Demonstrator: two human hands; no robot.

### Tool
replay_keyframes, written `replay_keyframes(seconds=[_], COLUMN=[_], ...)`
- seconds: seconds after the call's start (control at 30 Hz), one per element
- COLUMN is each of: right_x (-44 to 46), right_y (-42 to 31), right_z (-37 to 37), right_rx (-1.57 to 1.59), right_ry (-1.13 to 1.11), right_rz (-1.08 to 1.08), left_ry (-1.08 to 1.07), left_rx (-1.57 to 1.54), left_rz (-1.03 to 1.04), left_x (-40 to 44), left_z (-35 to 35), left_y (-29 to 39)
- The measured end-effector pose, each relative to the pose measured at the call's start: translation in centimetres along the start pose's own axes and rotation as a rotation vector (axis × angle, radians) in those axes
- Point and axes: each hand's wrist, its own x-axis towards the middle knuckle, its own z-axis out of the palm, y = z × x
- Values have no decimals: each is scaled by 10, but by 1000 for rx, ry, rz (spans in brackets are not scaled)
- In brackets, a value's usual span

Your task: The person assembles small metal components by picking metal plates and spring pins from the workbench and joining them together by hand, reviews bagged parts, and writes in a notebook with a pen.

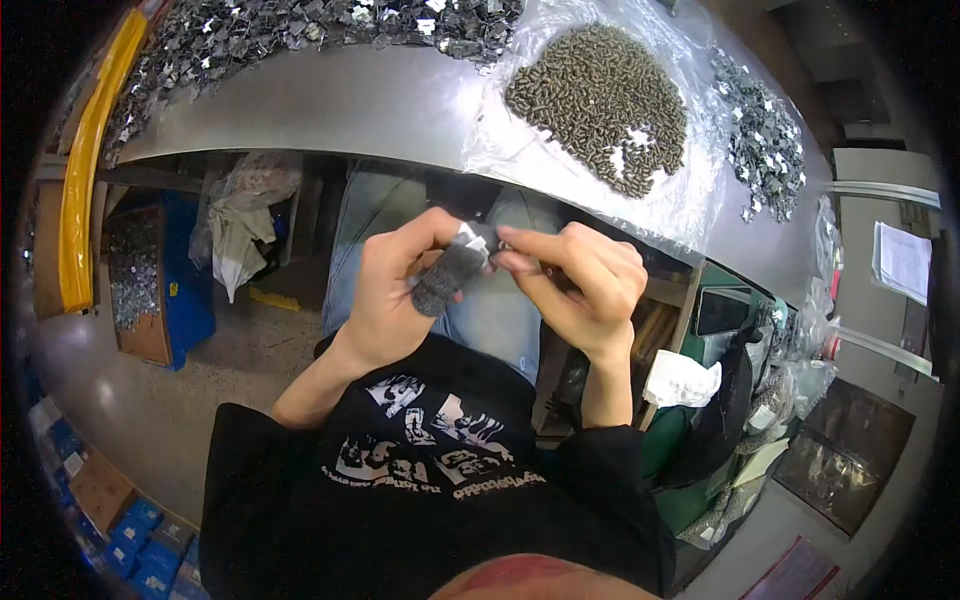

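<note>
Above my lap, just off the bench's front edge, my left hand (pixel 392 290) is wrapped round a dark grey stack of small parts (pixel 450 275). A bright metal piece (pixel 474 243) shows at the upper end of that stack. My right hand (pixel 580 280) meets it there, thumb and index finger pinched on something too small to make out. Beyond the hands, a pile of small brass-coloured screw-like pieces (pixel 600 100) lies on clear plastic sheeting (pixel 490 130).
Dark metal parts (pixel 330 25) lie along the back of the metal bench (pixel 300 100), and more (pixel 765 150) lie at its right. A blue bin (pixel 185 280) stands lower left. A white cloth (pixel 682 380) and plastic bags (pixel 790 390) hang at right.
</note>
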Motion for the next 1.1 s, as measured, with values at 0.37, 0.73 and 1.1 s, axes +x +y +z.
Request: replay_keyframes(seconds=[0.37,0.73,1.1], right_x=[-4,-1,-2], right_y=[-15,-15,-13], right_z=[-6,-14,-11], right_rx=[338,502,535], right_ry=[-105,-213,-237], right_rz=[79,179,171], left_ry=[-146,-237,-239], left_rx=[-43,-53,94], left_rz=[117,130,192], left_x=[-9,-9,-10], left_z=[-9,-12,-12], left_y=[-14,-11,-7])
